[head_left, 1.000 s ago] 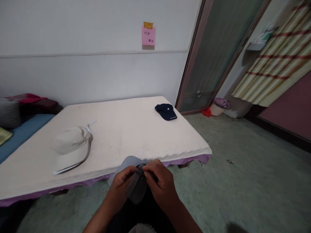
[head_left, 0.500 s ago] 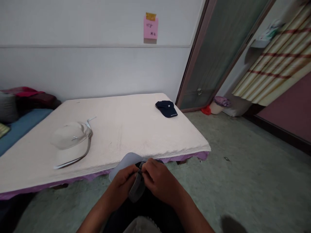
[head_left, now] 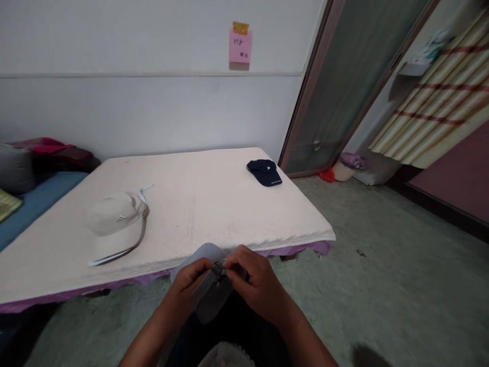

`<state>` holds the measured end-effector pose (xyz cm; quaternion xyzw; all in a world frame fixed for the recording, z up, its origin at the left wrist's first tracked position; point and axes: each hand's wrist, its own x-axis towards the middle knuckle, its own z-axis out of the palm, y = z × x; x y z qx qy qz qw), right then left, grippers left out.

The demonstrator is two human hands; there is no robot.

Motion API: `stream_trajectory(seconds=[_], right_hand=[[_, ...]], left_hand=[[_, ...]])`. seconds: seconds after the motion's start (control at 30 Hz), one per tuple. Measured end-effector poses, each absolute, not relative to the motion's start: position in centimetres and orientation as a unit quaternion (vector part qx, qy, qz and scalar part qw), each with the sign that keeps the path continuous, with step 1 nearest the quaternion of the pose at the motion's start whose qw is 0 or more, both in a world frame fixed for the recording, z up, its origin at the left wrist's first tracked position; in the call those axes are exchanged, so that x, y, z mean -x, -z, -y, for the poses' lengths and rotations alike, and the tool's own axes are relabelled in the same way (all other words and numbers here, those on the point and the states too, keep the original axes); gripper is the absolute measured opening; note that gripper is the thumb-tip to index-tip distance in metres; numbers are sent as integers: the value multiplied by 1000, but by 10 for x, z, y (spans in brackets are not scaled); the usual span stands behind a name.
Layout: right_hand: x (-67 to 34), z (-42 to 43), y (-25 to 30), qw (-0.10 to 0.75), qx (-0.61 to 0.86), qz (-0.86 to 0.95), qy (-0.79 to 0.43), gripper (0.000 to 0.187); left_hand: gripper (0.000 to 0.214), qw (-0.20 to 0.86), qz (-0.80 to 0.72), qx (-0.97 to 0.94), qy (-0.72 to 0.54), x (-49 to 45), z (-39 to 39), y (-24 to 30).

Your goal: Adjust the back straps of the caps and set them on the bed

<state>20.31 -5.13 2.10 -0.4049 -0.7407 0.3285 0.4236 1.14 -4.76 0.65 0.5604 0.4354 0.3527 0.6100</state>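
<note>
Between the fingers: a grey cap (head_left: 208, 290), held low in front of the person, just off the near edge of the mattress (head_left: 214, 204).
Left hand (head_left: 187, 285): fingers curled and clamped on the cap's left side, thumb on top near the strap.
Right hand (head_left: 254, 283): fingertips (head_left: 229, 265) pinched together on the small dark strap buckle (head_left: 219, 267) at the top of the cap.
Hidden: most of the cap's crown sits under both hands and down toward the lap; only a pale rounded part (head_left: 202, 253) shows above the left fingers and a darker grey panel below them.
Hard to make out: whether the pale rounded part is the brim or the crown, I can't tell; the buckle itself is tiny and partly covered by the right fingertips.
Long axis: the darker panel runs on a slant, from the pinch down and to the left of the fingers.
Pointing: the strap end is up at the fingertips; the rest hangs toward the person.
Cut off: both forearms leave the bottom edge, and a pale cloth bundle (head_left: 225, 357) below the wrists is clipped there too.
Beyond the left fingers: a beige cap (head_left: 116, 224) on the mattress, brim toward the near edge, well apart.
Beyond the right fingers: a navy cap (head_left: 265, 172) at the mattress's far corner, well apart.
Farther still: a pink note (head_left: 240, 46) on the wall, writing too small to read.
</note>
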Motion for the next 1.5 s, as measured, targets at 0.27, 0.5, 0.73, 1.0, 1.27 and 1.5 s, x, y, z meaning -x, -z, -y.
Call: stream_trajectory(seconds=[0.27,0.5,0.73,1.0,1.27,1.5], right_hand=[[-194,50,-21,320,363,845,-226,12],[-196,45,-15,262,378,872,-165,14],[-194,40,-17,271,388,864,-172,7],[-190,34,-1,392,452,710,-371,12],[-190,35,4,424,448,647,-449,9],[-192,43,-19,380,376,762,-365,18]], left_hand=[[23,563,-478,-592,-323,-13,46,-4],[19,576,-466,-595,-312,-12,43,-2],[21,551,-469,-617,-310,-14,44,-10],[23,576,-469,-590,-316,-17,42,-15],[24,568,-488,-586,-310,-11,44,-13],[20,554,-479,-611,-302,-12,45,-16]])
